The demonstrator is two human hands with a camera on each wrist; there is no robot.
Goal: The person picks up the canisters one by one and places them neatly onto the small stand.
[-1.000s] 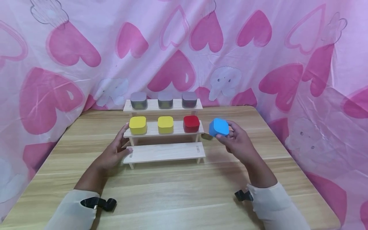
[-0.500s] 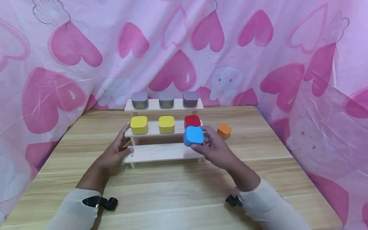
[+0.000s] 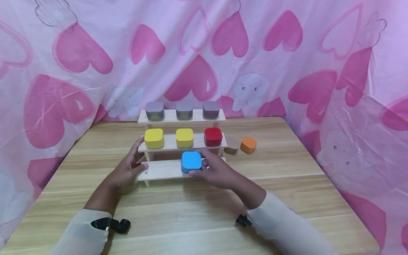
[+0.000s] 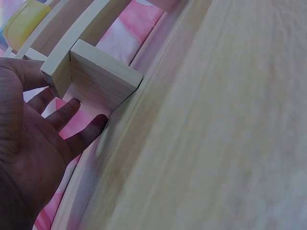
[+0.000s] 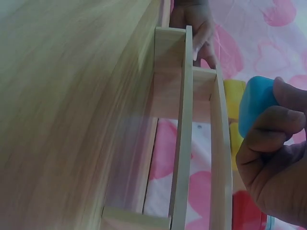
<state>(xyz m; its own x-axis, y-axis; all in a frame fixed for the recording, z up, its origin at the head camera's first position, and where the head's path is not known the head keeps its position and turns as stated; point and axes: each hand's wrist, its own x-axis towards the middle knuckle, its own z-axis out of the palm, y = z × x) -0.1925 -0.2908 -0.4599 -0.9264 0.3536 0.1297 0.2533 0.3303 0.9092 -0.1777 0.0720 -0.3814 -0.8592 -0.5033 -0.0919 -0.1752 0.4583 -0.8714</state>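
Note:
My right hand (image 3: 216, 171) pinches a blue rounded block (image 3: 191, 162) between thumb and fingers, over the lowest shelf of a three-step wooden display stand (image 3: 162, 170). In the right wrist view the blue block (image 5: 257, 103) appears raised above that shelf. At the stand's left end my left hand (image 3: 125, 170) has its thumb on the lowest shelf and a finger by the middle shelf. Its other fingers (image 4: 88, 136) spread loosely beside the stand's leg. Two yellow blocks (image 3: 154, 138) and a red block (image 3: 213, 137) sit on the middle shelf.
Three dark grey-topped blocks (image 3: 184, 111) stand on the top shelf. Right of the stand, an orange block (image 3: 248, 145) lies on the wooden table (image 3: 178, 219) beside a dark, grey-topped block (image 3: 231, 150). A pink heart-patterned cloth (image 3: 191, 32) hangs behind.
My right hand has carried the blue block leftward from beside the stand to over the lowest shelf, uncovering the orange block. My left hand has stayed at the stand's left end.

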